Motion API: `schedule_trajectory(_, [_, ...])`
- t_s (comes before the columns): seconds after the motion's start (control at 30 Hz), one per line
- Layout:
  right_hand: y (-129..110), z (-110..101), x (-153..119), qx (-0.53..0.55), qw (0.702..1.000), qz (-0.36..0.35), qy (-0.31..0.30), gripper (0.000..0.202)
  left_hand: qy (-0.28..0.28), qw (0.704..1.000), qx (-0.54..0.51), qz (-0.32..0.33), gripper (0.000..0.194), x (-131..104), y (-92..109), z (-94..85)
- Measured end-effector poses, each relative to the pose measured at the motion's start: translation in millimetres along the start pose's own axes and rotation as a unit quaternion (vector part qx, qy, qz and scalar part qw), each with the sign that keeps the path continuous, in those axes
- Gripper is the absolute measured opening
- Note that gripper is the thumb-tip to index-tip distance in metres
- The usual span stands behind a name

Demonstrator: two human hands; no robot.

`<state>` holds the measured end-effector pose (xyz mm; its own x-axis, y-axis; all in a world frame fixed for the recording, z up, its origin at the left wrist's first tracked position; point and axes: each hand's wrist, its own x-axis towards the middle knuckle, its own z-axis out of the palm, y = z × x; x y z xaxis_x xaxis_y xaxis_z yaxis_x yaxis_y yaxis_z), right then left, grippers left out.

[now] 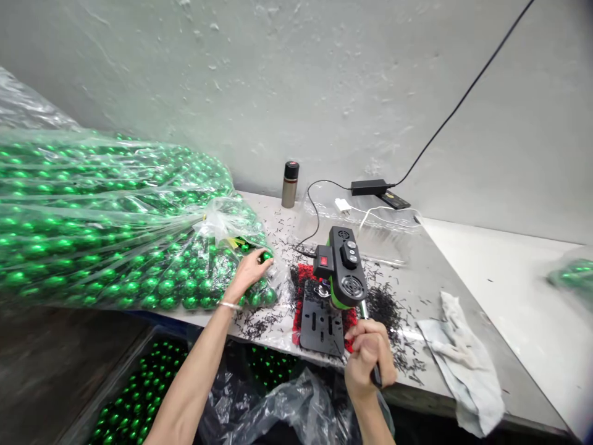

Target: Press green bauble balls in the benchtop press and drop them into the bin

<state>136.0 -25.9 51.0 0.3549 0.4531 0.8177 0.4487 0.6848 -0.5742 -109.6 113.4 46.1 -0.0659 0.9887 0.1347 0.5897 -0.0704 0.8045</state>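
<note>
my left hand (249, 270) stretches out to ten o'clock, fingers pinching a green ball (265, 256) at the bag's (115, 210) mouth; my right hand (368, 358), near six o'clock, is fisted around the drill lever (374, 368).

— What has your left hand (250, 269) got?

— It's at the mouth of the bag (92, 210), fingers curled round one green ball (265, 255). The bag bulges away to the left of that hand, packed with balls.

— And your right hand (368, 361)?

— It's closed on the lever (370, 346) of the small drill press (340, 272), which stands just beyond my fist on its black base plate (322, 324). Black shavings (384, 306) lie all round it. A rag (463, 358) sits just to the right of that hand. Below both arms there's a bin (134, 402) of more green balls. Far beyond the press stand a flask (290, 184) and a power adapter (369, 186).
</note>
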Motion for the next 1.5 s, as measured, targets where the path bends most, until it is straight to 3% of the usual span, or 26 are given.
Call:
schedule_trajectory(0.07, [-1.0,0.7,0.5,-0.001,1.0,0.0,-0.001,0.035,-0.051,0.973,-0.218,-0.056,0.043,-22.6,6.2,2.5])
schedule_trajectory(0.13, [-4.0,1.0,2.7,-0.002,1.0,0.008,-0.001,0.035,-0.092,0.911,-0.386,-0.111,0.048,-47.1,12.2,9.8])
schedule_trajectory(0.23, [-11.5,0.4,9.7,-0.005,0.999,0.031,-0.006,0.035,-0.13,0.85,-0.48,-0.174,0.047,-78.8,21.0,29.0])
schedule_trajectory(0.33, [-18.2,-0.8,17.7,-0.015,0.998,0.054,-0.02,0.035,-0.148,0.834,-0.491,-0.206,0.051,-98.6,29.7,53.3])
schedule_trajectory(0.47, [-19.9,-3.4,21.3,-0.031,0.997,0.054,-0.044,0.035,-0.131,0.849,-0.472,-0.198,0.058,-107.3,37.2,83.6])
schedule_trajectory(0.57, [-17.3,-5.8,19.1,-0.039,0.997,0.029,-0.058,0.034,-0.115,0.886,-0.419,-0.162,0.059,-107.4,36.7,99.8])
schedule_trajectory(0.73, [-14.2,-7.3,16.4,-0.044,0.997,0.012,-0.064,0.032,-0.075,0.966,-0.244,-0.042,0.042,-112.8,31.2,113.5])
schedule_trajectory(0.83, [-14.4,-6.9,16.6,-0.046,0.997,0.005,-0.059,0.032,-0.041,0.987,-0.145,0.053,0.035,-118.2,30.2,117.8])
schedule_trajectory(0.97, [-15.6,-6.5,17.0,-0.048,0.997,-0.002,-0.062,0.031,-0.006,0.986,-0.07,0.152,0.031,-121.0,27.3,122.3])
schedule_trajectory(1.13, [-15.2,-7.0,14.8,-0.041,0.997,0.002,-0.066,0.03,-0.019,0.973,-0.046,0.225,0.03,-121.6,18.5,124.6])
schedule_trajectory(1.5, [0.7,-8.3,-2.5,-0.033,0.998,-0.017,-0.052,0.03,-0.025,0.975,-0.033,0.219,0.03,-113.0,18.4,127.1])
